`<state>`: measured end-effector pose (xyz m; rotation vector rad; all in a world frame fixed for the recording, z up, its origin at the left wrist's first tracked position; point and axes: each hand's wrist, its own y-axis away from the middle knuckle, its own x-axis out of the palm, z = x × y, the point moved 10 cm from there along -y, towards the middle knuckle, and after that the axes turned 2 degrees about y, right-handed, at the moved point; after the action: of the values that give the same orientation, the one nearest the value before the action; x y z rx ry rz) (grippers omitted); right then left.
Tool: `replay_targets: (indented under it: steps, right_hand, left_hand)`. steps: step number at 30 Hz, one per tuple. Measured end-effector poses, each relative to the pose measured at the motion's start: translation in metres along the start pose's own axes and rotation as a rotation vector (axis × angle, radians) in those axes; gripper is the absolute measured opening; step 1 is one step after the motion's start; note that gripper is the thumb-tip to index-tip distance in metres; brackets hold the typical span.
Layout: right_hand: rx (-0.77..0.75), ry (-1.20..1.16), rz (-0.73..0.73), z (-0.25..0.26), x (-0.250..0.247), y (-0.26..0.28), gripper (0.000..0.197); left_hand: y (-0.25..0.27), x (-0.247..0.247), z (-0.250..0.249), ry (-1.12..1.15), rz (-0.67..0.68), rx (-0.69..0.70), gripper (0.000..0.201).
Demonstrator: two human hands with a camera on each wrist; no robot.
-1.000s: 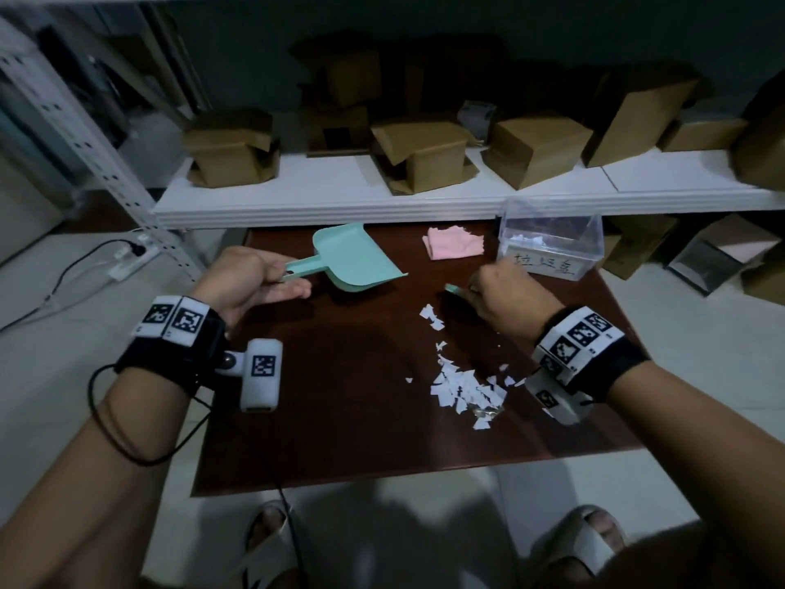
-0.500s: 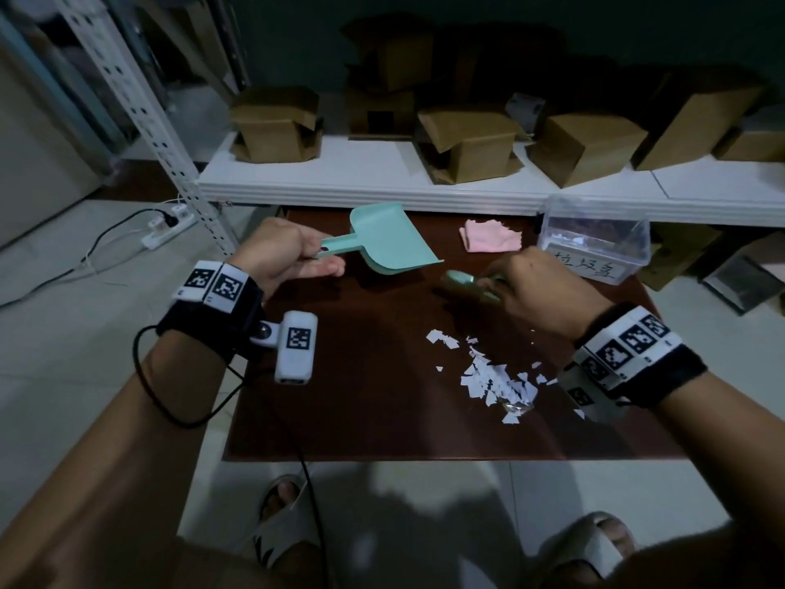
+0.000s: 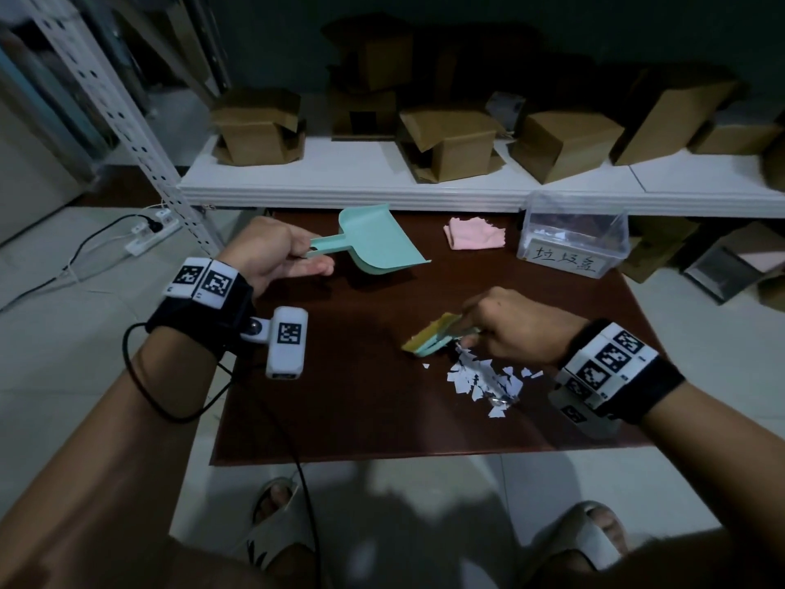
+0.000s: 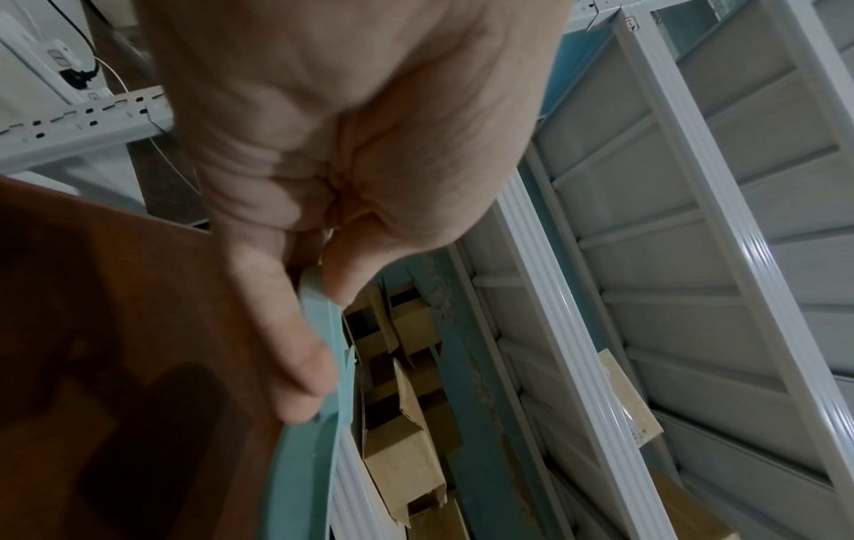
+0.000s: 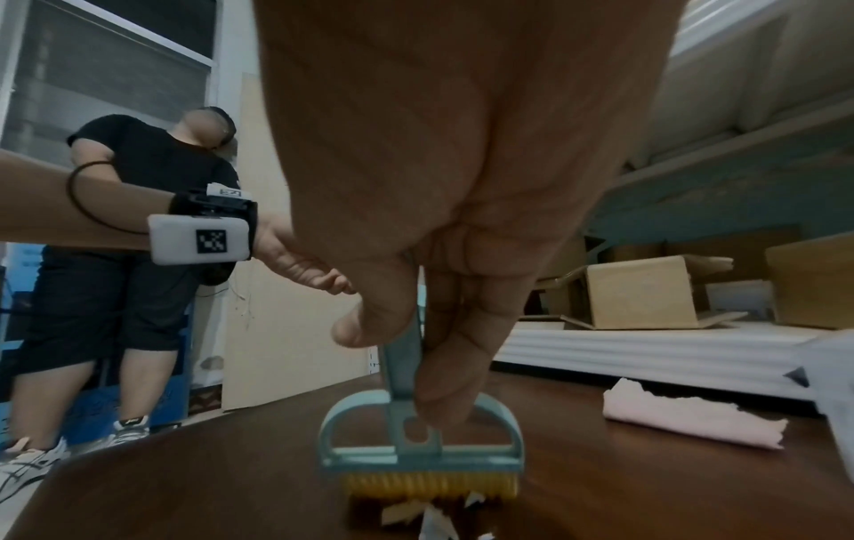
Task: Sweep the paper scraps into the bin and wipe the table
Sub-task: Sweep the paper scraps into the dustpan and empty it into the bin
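My left hand (image 3: pixel 272 252) grips the handle of a mint-green dustpan (image 3: pixel 382 244), held above the back left of the dark brown table (image 3: pixel 361 401); the left wrist view shows my thumb and fingers (image 4: pixel 296 350) round the handle (image 4: pixel 323 329). My right hand (image 3: pixel 509 325) holds a small mint brush with yellow bristles (image 3: pixel 429 337) by its handle (image 5: pixel 402 365), bristles (image 5: pixel 430 486) down on the table at the left edge of a pile of white paper scraps (image 3: pixel 484 376). A clear plastic bin (image 3: pixel 573 235) with a handwritten label stands at the back right.
A folded pink cloth (image 3: pixel 473 235) lies between dustpan and bin. A white shelf (image 3: pixel 382 176) with several cardboard boxes overhangs the table's far edge. A perforated metal upright (image 3: pixel 127 121) stands at left. My feet in slippers (image 3: pixel 276 529) are under the near edge.
My right hand brought the brush from the table's back toward me and down onto the scraps, pushing loose pieces into the pile. The left hand kept the dustpan raised.
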<state>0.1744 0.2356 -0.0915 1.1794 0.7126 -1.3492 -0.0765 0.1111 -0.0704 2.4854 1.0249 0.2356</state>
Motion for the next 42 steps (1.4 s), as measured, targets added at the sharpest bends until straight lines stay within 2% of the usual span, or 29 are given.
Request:
replay_targets:
  steps: [1,3,10,16,20,22,26,29,32,38,42]
  right_hand:
    - [-0.007,-0.027,0.014,0.0,-0.002,0.007,0.047]
    - [-0.018,-0.044,0.033,0.001,-0.008,0.017,0.03]
    - [-0.042,-0.06,-0.019,0.001,-0.019,0.032,0.021]
    - [-0.005,-0.055,-0.221,-0.004,-0.043,0.034,0.027]
    - [-0.007,0.01,-0.143,-0.006,-0.024,0.028,0.032]
    - [0.021,0.031,-0.169,-0.012,-0.028,0.031,0.029]
    - [0.271,0.082,-0.298,-0.057,-0.059,0.053,0.026]
    - [0.461,0.181,-0.393,-0.092,-0.075,0.077,0.04]
    - [0.584,0.235,-0.391,-0.113,-0.073,0.089,0.029]
    - [0.538,0.217,-0.271,-0.105,-0.049,0.064,0.038]
    - [0.455,0.118,-0.291,-0.071,-0.046,0.038,0.035]
  left_hand:
    - [0.002,0.004,0.001,-0.008,0.005,-0.005,0.029]
    - [0.004,0.009,0.003,-0.02,0.014,-0.026,0.029]
    - [0.012,0.021,0.008,-0.062,0.031,-0.043,0.032]
    - [0.015,0.035,0.001,-0.067,0.049,-0.019,0.031]
    - [0.017,0.048,-0.003,-0.067,0.07,0.002,0.031]
    - [0.018,0.052,-0.002,-0.075,0.079,-0.001,0.03]
    - [0.016,0.045,-0.002,-0.088,0.07,0.011,0.031]
    - [0.011,0.029,0.0,-0.095,0.047,0.015,0.032]
    - [0.005,0.009,0.005,-0.1,0.013,-0.015,0.034]
    - [-0.005,-0.026,0.024,-0.31,-0.049,-0.101,0.03]
    - [-0.012,-0.028,0.045,-0.408,-0.062,-0.147,0.031]
